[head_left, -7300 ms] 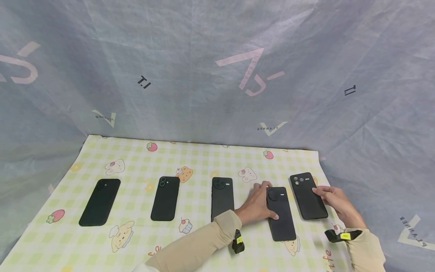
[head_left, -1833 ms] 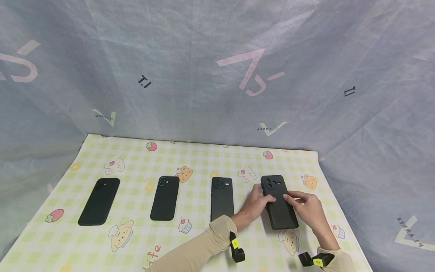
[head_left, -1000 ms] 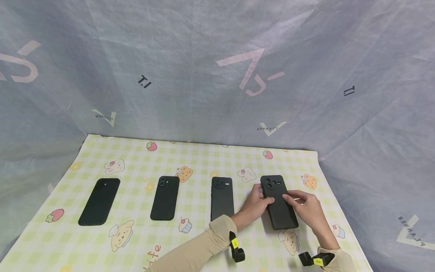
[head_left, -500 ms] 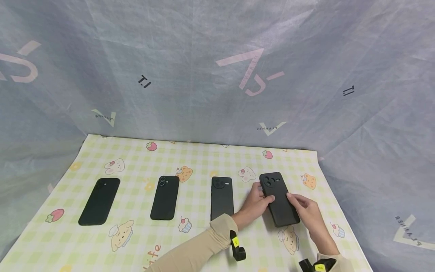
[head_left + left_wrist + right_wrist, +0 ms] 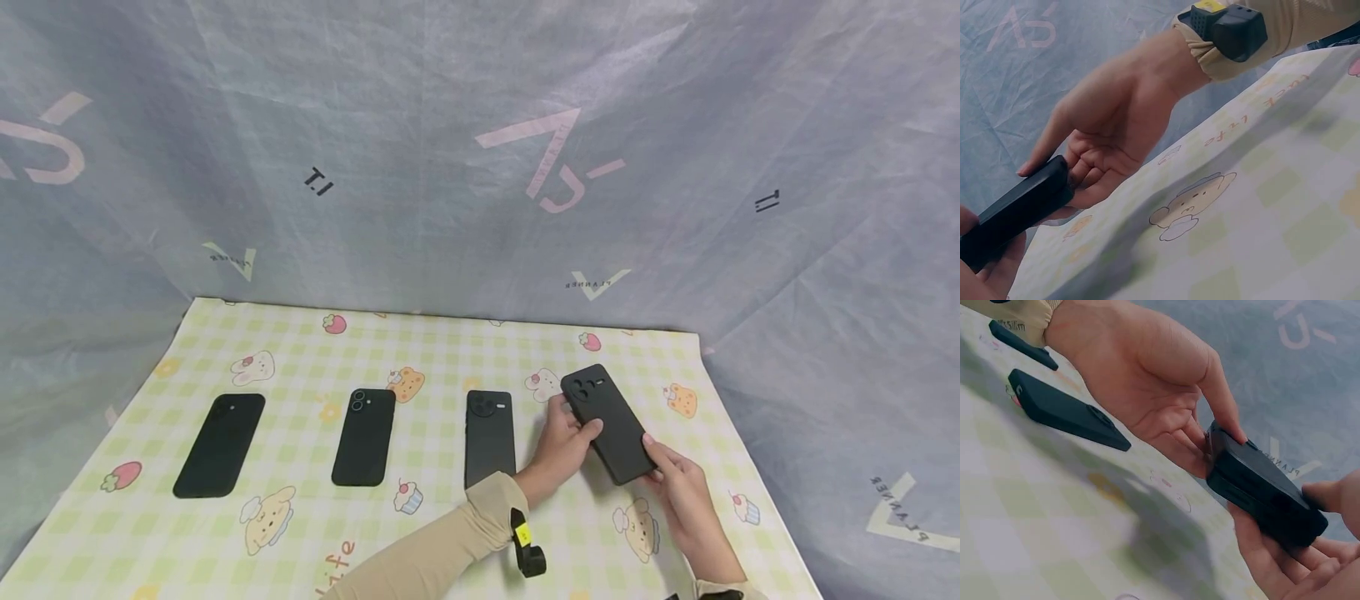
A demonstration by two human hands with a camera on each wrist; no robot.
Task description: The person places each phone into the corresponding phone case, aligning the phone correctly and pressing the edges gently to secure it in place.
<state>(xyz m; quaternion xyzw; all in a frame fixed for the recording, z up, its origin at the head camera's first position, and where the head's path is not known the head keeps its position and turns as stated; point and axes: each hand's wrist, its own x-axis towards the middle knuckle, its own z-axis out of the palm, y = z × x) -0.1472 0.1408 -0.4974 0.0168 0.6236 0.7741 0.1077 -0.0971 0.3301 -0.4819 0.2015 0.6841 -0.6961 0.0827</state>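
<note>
Both hands hold a black phone case [image 5: 611, 425] with camera cutouts, tilted and raised off the cloth. In the right wrist view a seam along its side shows two dark layers, the case and a phone [image 5: 1254, 503] against it; how far they are seated together I cannot tell. My left hand [image 5: 558, 446] grips the left long edge, thumb on the back and fingers beneath. My right hand [image 5: 684, 496] pinches the lower right corner, thumb on top. In the left wrist view the right hand's thumb presses the end of the dark stack [image 5: 1019, 206].
Left of my hands a black phone [image 5: 491, 442] with a round camera ring lies flat. Farther left lie another black phone [image 5: 365, 437] and a black phone or case [image 5: 219, 446]. A checked cloth [image 5: 300, 350] covers the table; a grey-blue curtain [image 5: 375, 208] hangs behind.
Earlier the case lay apart at the right, then sat over the phone. Now the stack is lifted and turned, its top toward the left, and the right hand has slid down to its lower corner.
</note>
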